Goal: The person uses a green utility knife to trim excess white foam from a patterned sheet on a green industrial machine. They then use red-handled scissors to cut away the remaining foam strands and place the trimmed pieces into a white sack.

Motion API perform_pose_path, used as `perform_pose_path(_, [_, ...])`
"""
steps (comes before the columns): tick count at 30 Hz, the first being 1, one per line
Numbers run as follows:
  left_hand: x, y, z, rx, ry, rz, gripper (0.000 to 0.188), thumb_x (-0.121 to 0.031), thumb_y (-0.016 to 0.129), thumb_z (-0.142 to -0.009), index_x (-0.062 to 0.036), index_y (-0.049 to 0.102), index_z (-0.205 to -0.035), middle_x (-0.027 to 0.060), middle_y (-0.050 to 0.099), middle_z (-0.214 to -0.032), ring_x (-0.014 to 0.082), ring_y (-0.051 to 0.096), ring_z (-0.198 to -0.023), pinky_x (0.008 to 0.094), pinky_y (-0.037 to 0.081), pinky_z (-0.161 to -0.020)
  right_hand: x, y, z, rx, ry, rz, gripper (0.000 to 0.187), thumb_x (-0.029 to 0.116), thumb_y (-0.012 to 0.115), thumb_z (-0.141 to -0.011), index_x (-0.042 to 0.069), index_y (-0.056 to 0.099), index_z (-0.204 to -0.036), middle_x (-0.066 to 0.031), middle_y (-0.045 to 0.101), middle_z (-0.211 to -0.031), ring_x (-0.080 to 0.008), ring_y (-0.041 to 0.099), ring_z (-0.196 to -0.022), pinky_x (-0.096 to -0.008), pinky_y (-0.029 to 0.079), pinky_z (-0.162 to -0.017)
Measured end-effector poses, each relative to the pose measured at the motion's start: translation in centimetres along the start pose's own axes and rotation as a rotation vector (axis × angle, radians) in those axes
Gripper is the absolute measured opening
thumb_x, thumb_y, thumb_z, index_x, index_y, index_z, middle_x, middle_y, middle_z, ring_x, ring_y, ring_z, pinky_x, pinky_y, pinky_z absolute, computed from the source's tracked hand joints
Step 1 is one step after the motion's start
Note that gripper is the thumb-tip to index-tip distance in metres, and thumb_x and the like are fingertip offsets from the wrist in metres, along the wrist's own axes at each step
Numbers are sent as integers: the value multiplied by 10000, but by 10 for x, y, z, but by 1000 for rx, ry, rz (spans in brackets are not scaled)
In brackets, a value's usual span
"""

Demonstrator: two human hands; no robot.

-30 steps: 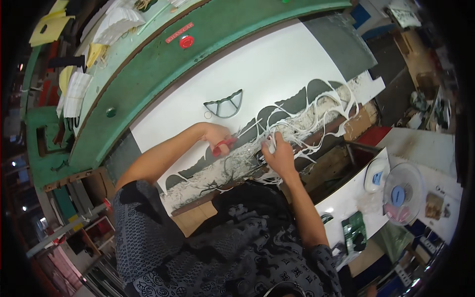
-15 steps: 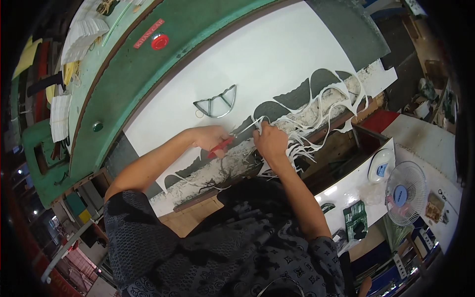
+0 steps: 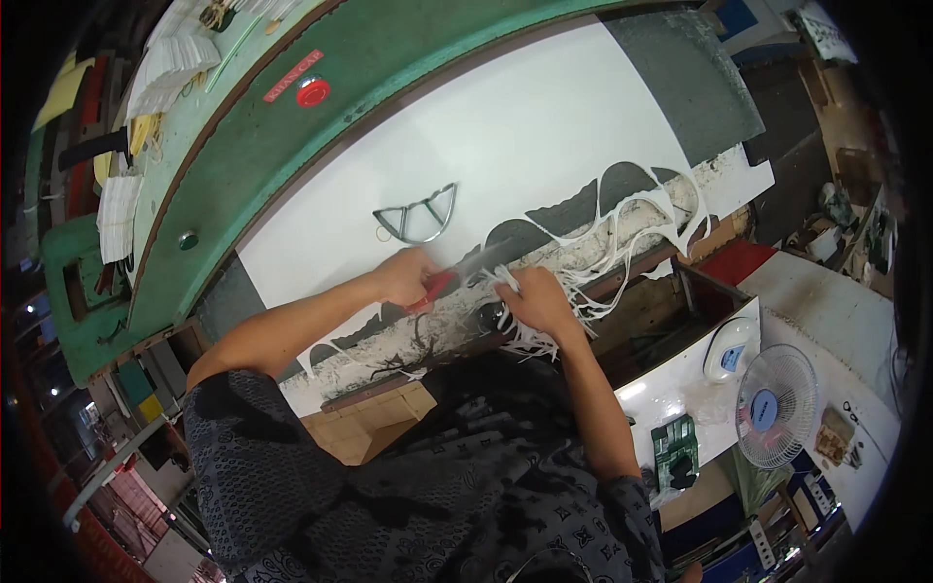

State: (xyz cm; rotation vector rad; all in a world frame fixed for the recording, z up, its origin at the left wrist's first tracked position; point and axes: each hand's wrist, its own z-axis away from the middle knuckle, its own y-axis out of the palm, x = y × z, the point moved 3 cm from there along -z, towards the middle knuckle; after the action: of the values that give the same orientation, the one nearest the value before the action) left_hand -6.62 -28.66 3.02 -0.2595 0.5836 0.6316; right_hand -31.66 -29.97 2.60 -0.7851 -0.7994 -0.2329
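Note:
My left hand is closed around the red handles of a pair of scissors, whose blades are blurred and point right. Just to the right, my right hand grips a bunch of thin white scrap strips that hang below and beside it. More of this webbing stays joined to the curved, cut-out near edge of a large white sheet. On the sheet, beyond my hands, lies a half-round metal cutting die with inner braces.
A green machine beam with a red push button arches over the far side. Stacks of white cut pieces sit on it. At right stand a small fan, a white oval device and a green package.
My right hand has drawn slightly toward me, with white strips now bunched in it. The scissors have come away from the strip they were at. The whole view has shifted a little.

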Motion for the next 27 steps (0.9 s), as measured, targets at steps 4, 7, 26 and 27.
perform_pose_path(4, [-8,6,-18,272,-22,93,411,-65,795,-677,69,686,-1050,72,703,-731,105,620,-637,265,465,-556,4,-43,44,23,-79,-168,299,265,646,-936,-19,675,-847,-264,613,-717,-466,608,-718,-517,465,-677])
perform_pose_path(7, [-17,25,-38,402,-102,274,460,-61,805,-708,73,651,-1121,81,717,-825,111,659,-721,260,509,-616,-5,-64,79,-92,-92,-289,275,236,660,-945,-19,666,-842,-233,597,-673,-439,575,-630,-459,460,-615])
perform_pose_path(26, [-72,17,-66,320,10,584,686,-108,806,-766,84,505,-1351,180,699,-1164,202,685,-1008,317,564,-857,-32,-101,44,-431,-159,122,203,159,716,-850,60,671,-1021,-113,657,-1162,-373,684,-823,-460,556,-712])
perform_pose_path(27, [-75,13,-60,349,-7,556,691,-104,803,-770,82,499,-1361,186,696,-1171,215,687,-1022,322,567,-864,-43,-85,26,-375,-150,167,237,172,717,-845,65,664,-1049,-98,653,-1218,-357,696,-831,-459,568,-710])
